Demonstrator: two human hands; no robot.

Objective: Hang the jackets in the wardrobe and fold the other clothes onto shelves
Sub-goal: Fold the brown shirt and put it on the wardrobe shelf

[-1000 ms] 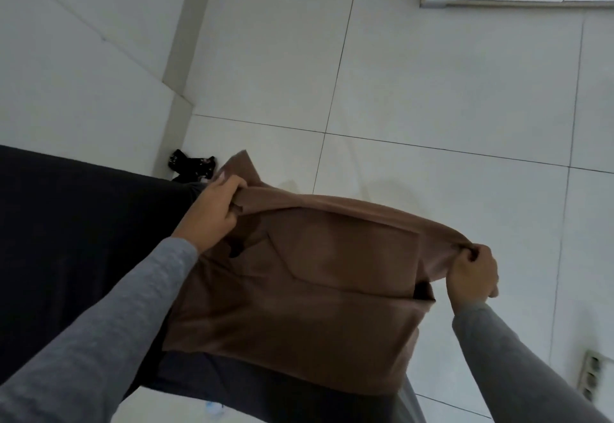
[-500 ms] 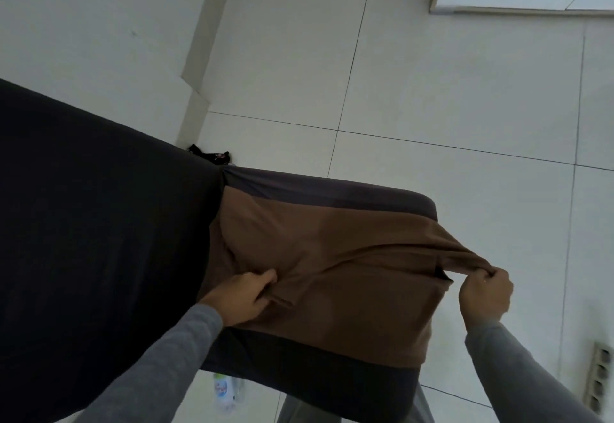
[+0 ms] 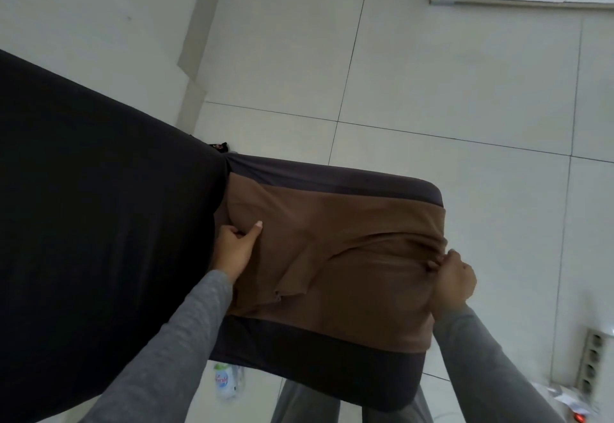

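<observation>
The brown garment (image 3: 349,239) lies spread flat on a dark grey cloth-covered surface (image 3: 332,176). It covers most of the surface, leaving a dark band bare along the garment's far edge and another along its near edge. Its long axis appears to run side to side, from one hand to the other. I cannot tell which end is the collar or the hem. A loose folded flap lies across the middle of the garment, its corner pointing toward the person.

At the garment's left edge, the left hand (image 3: 236,249) grips a fold. Its thumb lies straight on top of the cloth and its fingers are curled beneath. At the garment's right edge, the right hand (image 3: 453,278) pinches a gathered bunch of fabric between pressed-together fingers. Both arms wear grey sleeves.

Left of the garment is a large black cloth mass (image 3: 99,206). Beyond the garment is a pale tiled floor (image 3: 432,73), with a small dark object (image 3: 219,147) on it. Nearer than the garment, a plastic bottle (image 3: 224,381) stands on the floor. A power strip (image 3: 593,362) lies to the garment's lower right.
</observation>
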